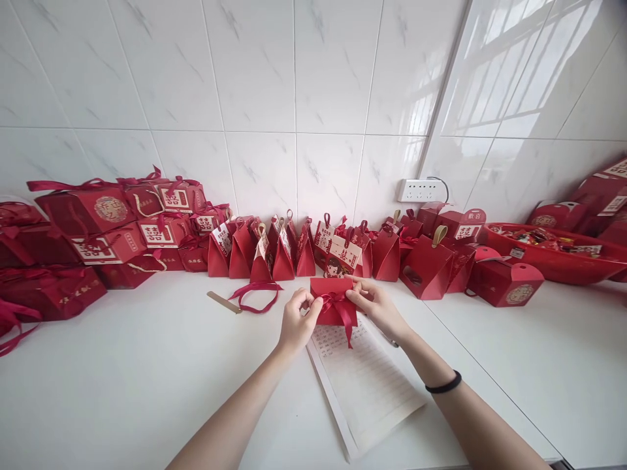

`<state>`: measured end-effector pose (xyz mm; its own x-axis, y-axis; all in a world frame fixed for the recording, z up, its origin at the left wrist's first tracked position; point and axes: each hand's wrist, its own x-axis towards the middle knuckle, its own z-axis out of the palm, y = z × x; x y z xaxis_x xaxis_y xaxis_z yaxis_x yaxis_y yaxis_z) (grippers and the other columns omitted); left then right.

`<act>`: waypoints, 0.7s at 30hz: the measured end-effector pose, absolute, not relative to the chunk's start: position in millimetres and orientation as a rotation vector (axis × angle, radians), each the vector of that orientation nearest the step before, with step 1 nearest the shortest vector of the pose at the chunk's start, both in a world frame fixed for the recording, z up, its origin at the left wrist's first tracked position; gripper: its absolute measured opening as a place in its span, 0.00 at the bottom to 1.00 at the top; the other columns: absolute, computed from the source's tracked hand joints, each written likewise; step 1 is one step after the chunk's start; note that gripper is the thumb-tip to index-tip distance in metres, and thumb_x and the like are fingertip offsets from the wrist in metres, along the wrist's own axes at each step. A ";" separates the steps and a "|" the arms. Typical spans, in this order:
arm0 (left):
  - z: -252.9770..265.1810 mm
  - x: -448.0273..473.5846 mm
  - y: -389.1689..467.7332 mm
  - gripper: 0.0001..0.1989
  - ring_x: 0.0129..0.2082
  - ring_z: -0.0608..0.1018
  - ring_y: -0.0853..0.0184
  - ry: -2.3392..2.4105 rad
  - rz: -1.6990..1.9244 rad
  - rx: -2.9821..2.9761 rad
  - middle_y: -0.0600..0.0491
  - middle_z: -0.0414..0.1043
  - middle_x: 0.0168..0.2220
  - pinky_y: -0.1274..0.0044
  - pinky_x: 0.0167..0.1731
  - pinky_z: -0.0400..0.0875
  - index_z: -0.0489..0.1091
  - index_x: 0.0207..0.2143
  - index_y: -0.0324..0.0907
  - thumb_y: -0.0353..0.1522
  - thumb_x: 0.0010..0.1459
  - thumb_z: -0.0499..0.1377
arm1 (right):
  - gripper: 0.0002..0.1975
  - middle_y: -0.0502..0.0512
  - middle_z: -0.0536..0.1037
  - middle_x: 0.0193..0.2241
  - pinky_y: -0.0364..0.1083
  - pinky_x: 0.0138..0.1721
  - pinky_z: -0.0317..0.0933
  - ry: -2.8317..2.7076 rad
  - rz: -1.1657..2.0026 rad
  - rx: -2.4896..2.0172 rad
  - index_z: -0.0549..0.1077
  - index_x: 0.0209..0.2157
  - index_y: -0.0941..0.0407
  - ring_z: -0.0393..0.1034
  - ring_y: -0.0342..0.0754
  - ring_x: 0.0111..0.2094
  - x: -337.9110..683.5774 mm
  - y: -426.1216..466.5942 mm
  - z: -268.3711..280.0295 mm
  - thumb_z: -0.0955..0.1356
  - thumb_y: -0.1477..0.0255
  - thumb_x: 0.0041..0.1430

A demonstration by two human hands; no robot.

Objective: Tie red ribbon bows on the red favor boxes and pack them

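Box, red, one: held over the surface, between its near edge and the row along its back edge, just beyond the notebook's far end. Ribbon bow, deep red, tied across its front, one tail hanging down over the page.

Hands, two, bare, set apart at either side of the box. Left hand: thumb and fingers clamped on the box's left side, beside the bow. Right hand: pinching the right side, thumb at the bow, fingertips at the upper edge. Hairband, black, on the right forearm.

Notebook: lined, handwritten, lying aslant below the hands, towards the near edge.

Loose ribbon: curled on the surface, left of the box. Strip, flat, brownish: beside that ribbon.

Pointed boxes: red, most with loops on top, standing along the back edge.

Stacked boxes: red, several tied with ribbon, piled towards the back left corner.

Basin, red: towards the back right corner, holding wrapped packets. Round-topped box: in front of it.

Socket strip, white: against the tiled wall.
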<state>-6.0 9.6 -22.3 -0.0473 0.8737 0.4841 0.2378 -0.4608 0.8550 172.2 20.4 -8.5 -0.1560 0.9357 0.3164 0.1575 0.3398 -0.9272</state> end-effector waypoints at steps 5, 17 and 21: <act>-18.5 -13.1 15.3 0.18 0.20 0.56 0.73 1.076 1.393 1.632 0.60 0.49 0.18 0.78 0.24 0.53 0.50 0.17 0.42 0.38 0.51 0.55 | 0.22 0.54 0.71 0.35 0.48 0.38 0.64 -1.460 1.275 -0.857 0.59 0.22 0.57 0.68 0.48 0.36 179.0 25.5 -11.5 0.70 0.56 0.51; -23.2 -12.4 19.6 0.15 0.19 0.53 0.74 1.074 1.363 1.545 0.61 0.47 0.16 0.79 0.22 0.48 0.50 0.16 0.42 0.35 0.48 0.54 | 0.21 0.51 0.70 0.31 0.45 0.38 0.64 -1.418 1.374 -0.798 0.59 0.21 0.57 0.66 0.44 0.32 178.9 25.6 -13.5 0.71 0.59 0.52; -26.6 -13.2 20.3 0.14 0.20 0.55 0.74 1.078 1.379 1.594 0.61 0.50 0.17 0.79 0.24 0.51 0.52 0.16 0.42 0.34 0.48 0.54 | 0.23 0.52 0.70 0.31 0.47 0.40 0.65 -1.439 1.302 -0.884 0.59 0.22 0.57 0.67 0.47 0.34 178.1 23.3 -11.7 0.71 0.56 0.50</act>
